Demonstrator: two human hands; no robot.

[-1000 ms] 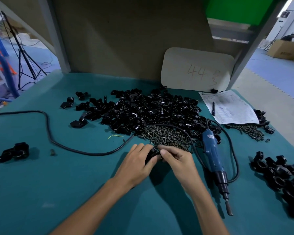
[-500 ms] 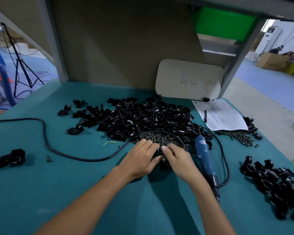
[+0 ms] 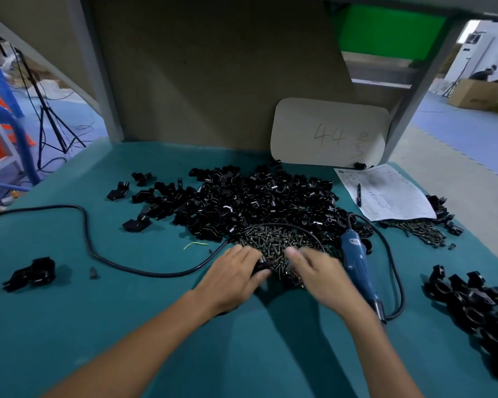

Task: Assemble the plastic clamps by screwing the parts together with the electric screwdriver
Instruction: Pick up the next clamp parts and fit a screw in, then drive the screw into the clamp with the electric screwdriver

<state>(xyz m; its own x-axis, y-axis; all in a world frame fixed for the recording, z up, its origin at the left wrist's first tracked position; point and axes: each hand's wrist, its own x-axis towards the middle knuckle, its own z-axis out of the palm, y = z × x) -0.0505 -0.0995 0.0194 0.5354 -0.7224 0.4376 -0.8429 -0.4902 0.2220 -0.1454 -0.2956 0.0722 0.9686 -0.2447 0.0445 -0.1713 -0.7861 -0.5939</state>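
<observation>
My left hand (image 3: 233, 278) grips a black plastic clamp (image 3: 261, 267) at the near edge of the pile of dark screws (image 3: 273, 239). Just to its right my right hand (image 3: 316, 275) hovers blurred over the screws; its fingers point into the pile, and whether they hold a screw is hidden. The blue electric screwdriver (image 3: 357, 264) lies on the teal table right of my right hand, tip toward me. Behind the screws spreads a big heap of loose black clamp parts (image 3: 259, 199).
The screwdriver's black cable (image 3: 89, 242) loops across the left of the table. A lone clamp (image 3: 32, 272) lies at far left, and assembled clamps (image 3: 477, 308) are piled at right. A paper sheet with a pen (image 3: 385, 193) and more screws (image 3: 423, 229) sit at back right.
My hands have come apart: the right one left the clamp and moved over the screw pile, while the left keeps the clamp. The camera view has tilted upward slightly.
</observation>
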